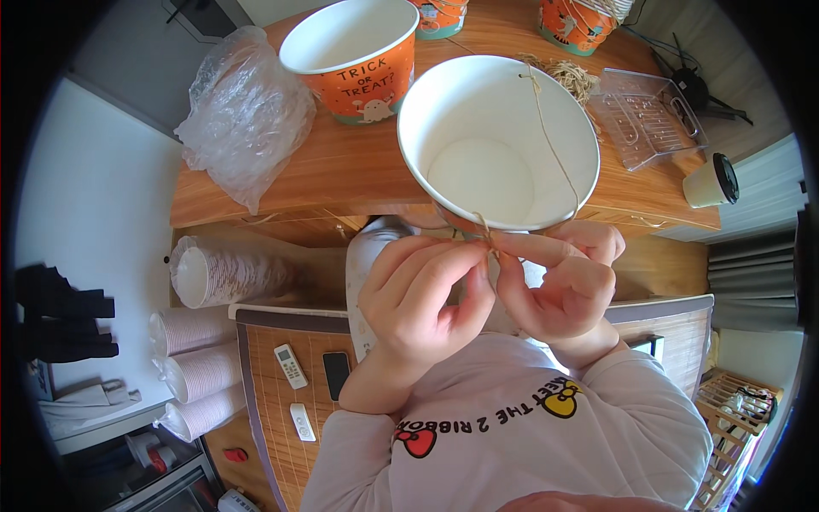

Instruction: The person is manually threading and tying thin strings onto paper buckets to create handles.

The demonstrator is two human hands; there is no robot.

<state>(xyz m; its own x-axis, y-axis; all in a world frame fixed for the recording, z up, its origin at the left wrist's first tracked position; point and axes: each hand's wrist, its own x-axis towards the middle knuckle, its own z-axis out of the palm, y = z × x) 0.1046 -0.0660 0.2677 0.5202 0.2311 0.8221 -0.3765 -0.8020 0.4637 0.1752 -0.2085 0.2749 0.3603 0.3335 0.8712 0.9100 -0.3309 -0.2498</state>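
A large paper bucket (456, 128), white inside, leans toward me over the table's near edge with its mouth facing up at me. A thin brown twine (553, 147) runs from a hole in the far rim, across the opening and down by the right side. At the near rim, my left hand (422, 290) and my right hand (559, 286) meet, fingertips pinched together on the twine. Bent fingers hide the exact shape of the twine there. Behind, to the left, stands a similar orange bucket (363, 85) with a printed pattern.
On the wooden table (341, 175) lie a crumpled clear plastic bag (247, 111), a loose twine bundle (570, 78), a clear plastic tray (648, 119) and a lidded cup (710, 182). More orange buckets (580, 26) stand at the back. Wrapped bucket stacks (200, 371) lie at left.
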